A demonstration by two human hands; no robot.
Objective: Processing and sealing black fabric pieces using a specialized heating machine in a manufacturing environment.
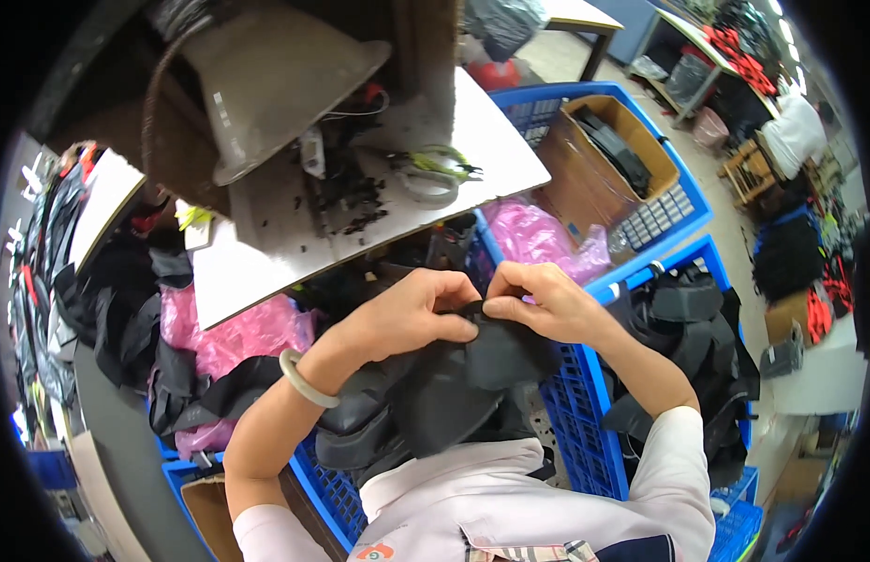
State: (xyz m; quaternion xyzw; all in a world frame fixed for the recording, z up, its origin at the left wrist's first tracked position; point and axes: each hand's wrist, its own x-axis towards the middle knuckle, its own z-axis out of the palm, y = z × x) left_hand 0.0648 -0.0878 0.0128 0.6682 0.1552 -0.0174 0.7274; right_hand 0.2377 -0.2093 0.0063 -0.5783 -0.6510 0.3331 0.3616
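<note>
Close together in front of me, both hands pinch the upper edge of a black fabric piece (510, 354). My left hand (418, 309) has its thumb and fingers closed on the left side of that edge. My right hand (545, 302) grips just beside it, fingers curled and thumb pressed in. The piece hangs down from the fingertips over my lap. Below and to the left lie more black pieces (360, 421), bunched together. Exactly what sits between the fingertips is too small to make out.
A white table (294, 267) ahead carries green-handled scissors (435, 173), black scraps (360, 201) and a machine housing (266, 84). Blue crates (585, 421) stand around me, one with a cardboard box (585, 169) and pink plastic (529, 239). Black pieces (683, 328) fill the right crate.
</note>
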